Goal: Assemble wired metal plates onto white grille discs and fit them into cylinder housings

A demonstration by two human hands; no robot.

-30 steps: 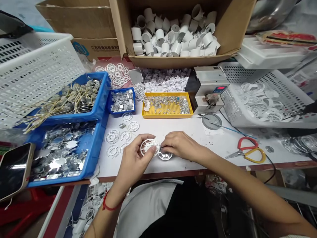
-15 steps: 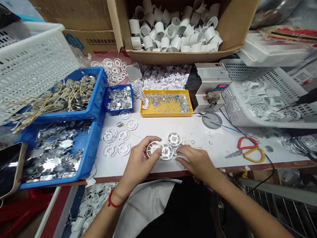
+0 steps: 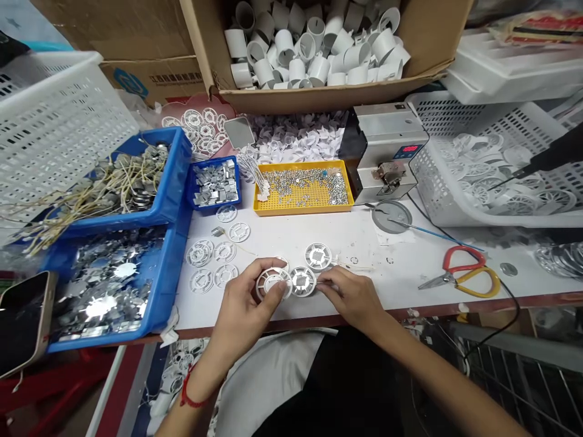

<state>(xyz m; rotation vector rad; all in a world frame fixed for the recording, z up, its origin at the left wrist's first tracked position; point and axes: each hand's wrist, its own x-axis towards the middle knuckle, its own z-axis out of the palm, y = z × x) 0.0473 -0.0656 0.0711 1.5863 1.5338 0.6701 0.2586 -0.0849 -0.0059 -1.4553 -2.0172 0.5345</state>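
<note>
Between the thumb and fingers of my left hand is a white spoked plastic ring, tilted above the table. Part of another white ring shows behind those fingers. My right hand is closed in a pinch at the right edge of a white ring with a metal piece in its middle; what its fingertips grip is hidden. Just beyond lies a similar ring with a metal centre, thin pale wires running to its right. Several white rings lie left of my hands, near a small metal part with a wire.
Blue bins with metal pieces and wired parts stand left. A yellow tray of small metal parts and a metal machine are behind. Scissors, a grey round dish and a white basket are right.
My left hand has moved slightly left with its ring, opening a small gap to the metal-centred ring. My right hand stays beside that ring. The whole view has shifted a little.
</note>
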